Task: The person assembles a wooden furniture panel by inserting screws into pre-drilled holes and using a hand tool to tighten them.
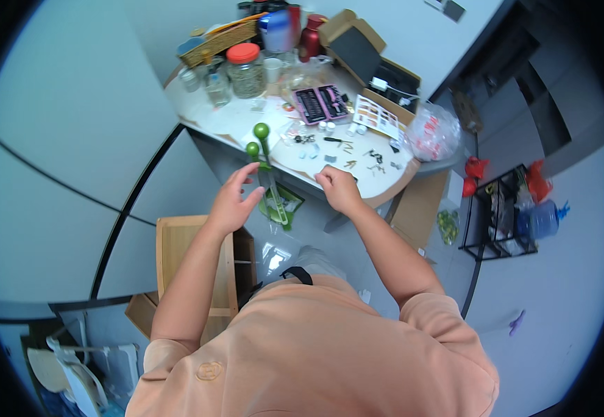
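Basically, left hand spread wide, thumb and fingers apart, just beside two green ball-topped handles; can't tell if it touches them. Handles stand in front of the table, above a green dustpan on the floor. Right hand curled narrow at the table's near edge; can't tell if anything is gripped inside. Table carries small loose metal parts just beyond the right hand. Further in, small white pots, contents not readable, and an open pink-edged tool case with dark pieces in rows. Behind that: red-lidded clear jar, filled with something greyish; clear glass bottle beside it, contents unclear; white cup, inside too small to tell; wicker basket holding papers or the like. Far right of the table: open cardboard box, dark lining, white item and cable inside. Bulging translucent plastic bag at the table's right end, contents blurred. Beyond, on the floor: clear bag of green stuff, then black rack with a blue water jug.
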A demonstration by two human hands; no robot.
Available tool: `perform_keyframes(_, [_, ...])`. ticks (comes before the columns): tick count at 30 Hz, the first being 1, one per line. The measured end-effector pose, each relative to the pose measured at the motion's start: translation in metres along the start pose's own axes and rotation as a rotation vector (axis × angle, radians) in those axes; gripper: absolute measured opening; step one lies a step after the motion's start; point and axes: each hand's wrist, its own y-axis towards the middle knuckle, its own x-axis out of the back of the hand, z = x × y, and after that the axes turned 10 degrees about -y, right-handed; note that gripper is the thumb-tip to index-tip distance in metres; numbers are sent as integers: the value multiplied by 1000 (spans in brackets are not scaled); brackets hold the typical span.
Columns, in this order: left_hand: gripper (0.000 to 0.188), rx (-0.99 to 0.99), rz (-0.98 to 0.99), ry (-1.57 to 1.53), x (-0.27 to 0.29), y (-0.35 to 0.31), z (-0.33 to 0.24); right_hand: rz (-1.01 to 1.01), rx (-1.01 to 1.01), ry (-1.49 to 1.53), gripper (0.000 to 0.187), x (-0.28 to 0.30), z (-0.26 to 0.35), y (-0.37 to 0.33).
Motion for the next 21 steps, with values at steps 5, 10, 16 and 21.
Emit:
perform_keyframes(5, [52, 1, 262, 55, -74, 59, 7, 1, -296, -83, 34, 3, -93, -16])
perform_keyframes(10, [54, 159, 343, 152, -137, 117, 58, -28, -108, -230, 32, -14, -159, 12])
perform_keyframes(16, [53, 398, 301, 196, -168, 145, 115, 225, 67, -219, 30, -61, -178, 67])
perform_keyframes(21, [46, 523, 135, 150, -158, 133, 102, 350, 110, -121, 26, -75, -193, 83])
